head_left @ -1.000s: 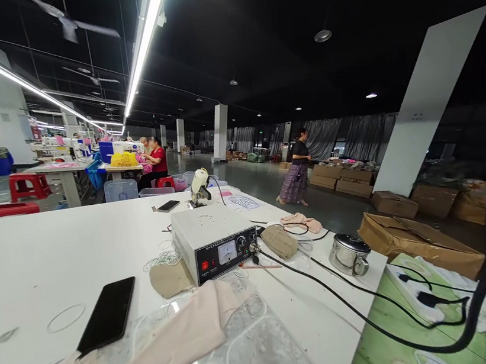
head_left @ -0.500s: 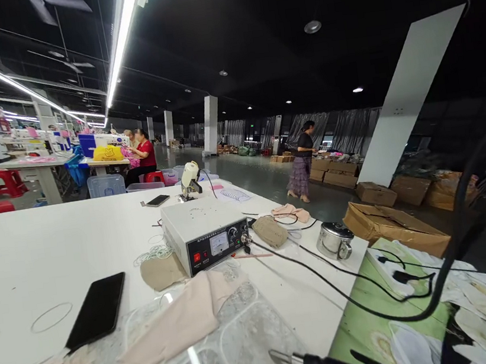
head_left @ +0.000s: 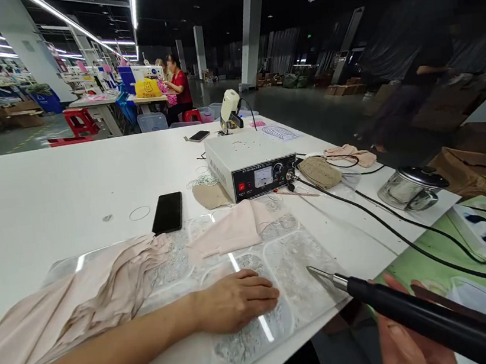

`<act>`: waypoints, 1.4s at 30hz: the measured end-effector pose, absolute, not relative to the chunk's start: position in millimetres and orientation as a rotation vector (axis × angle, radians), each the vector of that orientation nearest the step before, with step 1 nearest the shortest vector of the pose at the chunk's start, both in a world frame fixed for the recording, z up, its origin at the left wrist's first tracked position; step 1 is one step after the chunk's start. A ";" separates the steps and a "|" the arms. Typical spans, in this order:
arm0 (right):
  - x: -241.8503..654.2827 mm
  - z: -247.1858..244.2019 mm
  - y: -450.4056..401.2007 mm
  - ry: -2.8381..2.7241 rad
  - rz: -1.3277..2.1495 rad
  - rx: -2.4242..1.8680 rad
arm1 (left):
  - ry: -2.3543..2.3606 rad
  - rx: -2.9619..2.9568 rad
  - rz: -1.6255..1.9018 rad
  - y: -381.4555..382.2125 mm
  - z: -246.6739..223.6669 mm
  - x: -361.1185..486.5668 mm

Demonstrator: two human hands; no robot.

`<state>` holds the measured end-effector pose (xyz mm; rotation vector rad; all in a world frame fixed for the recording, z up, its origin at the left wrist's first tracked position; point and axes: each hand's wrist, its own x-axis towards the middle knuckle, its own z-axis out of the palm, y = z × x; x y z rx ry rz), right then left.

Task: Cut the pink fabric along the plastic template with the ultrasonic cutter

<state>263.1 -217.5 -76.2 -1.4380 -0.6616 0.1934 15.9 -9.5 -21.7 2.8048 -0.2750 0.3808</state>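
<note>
Before me a clear mat [head_left: 300,258] lies flat at the surface's [head_left: 69,187] near edge, bearing one pale pink cloth [head_left: 231,231] and, leftward, a rumpled cloth pile [head_left: 108,283]. My black pen-like tool [head_left: 401,298] slants silver tip downward, over the mat's right part.

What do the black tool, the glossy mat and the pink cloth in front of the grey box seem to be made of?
Black tool: smooth, probably plastic; its silvery, shiny front looks like metal.
Glossy mat: likely smooth plastic, as it reflects light in bright streaks.
Pink cloth: thin, matte fabric, softly creased; fibre unclear.
</note>
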 end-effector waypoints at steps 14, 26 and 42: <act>241.0 -9.0 -154.5 -0.346 0.241 -0.876 | -0.247 2.755 0.400 -10.5 -23.5 16.5; 217.7 7.2 -144.3 -0.577 0.431 -0.927 | -0.273 2.789 0.439 -11.3 -24.3 17.0; 219.2 9.1 -140.8 -0.570 0.420 -0.949 | -0.262 2.780 0.378 -11.4 -24.2 15.3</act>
